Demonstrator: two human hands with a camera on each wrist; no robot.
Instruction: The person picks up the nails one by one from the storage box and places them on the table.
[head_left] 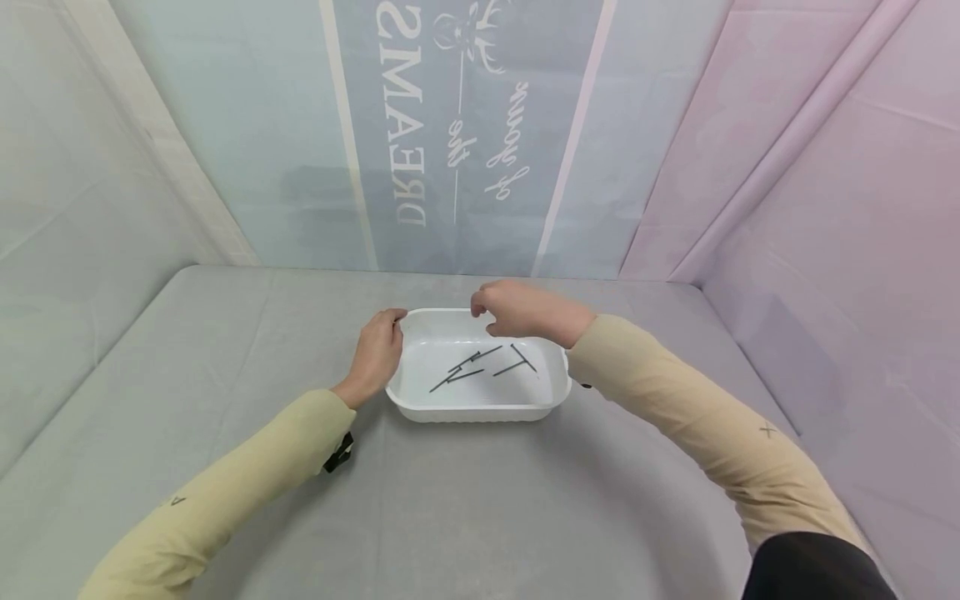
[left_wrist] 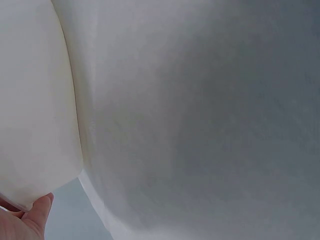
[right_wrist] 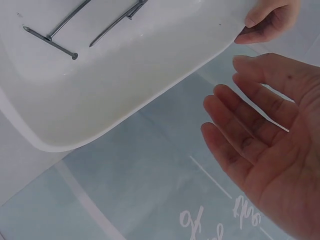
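Observation:
A white rectangular dish (head_left: 480,413) holds several dark metal nails (head_left: 512,367), scattered over its floor. At the dish's left far corner, my left hand (head_left: 377,357) pinches the rim; the right wrist view shows its thumb (right_wrist: 256,17) on the inner side and the fingers outside. Over the far rim hovers my right hand (head_left: 521,310), apart from the dish. Seen from the right wrist, its fingers are loosely bent with nothing between them. The left wrist view mostly shows the dish's outer wall (left_wrist: 40,100), with only part of the left hand (left_wrist: 25,225).
Grey cloth (head_left: 465,508) covers the table under the dish. A printed curtain (head_left: 465,150) hangs behind, with pale fabric walls (head_left: 840,250) at both sides. A black rounded object (head_left: 817,571) shows at the lower right edge.

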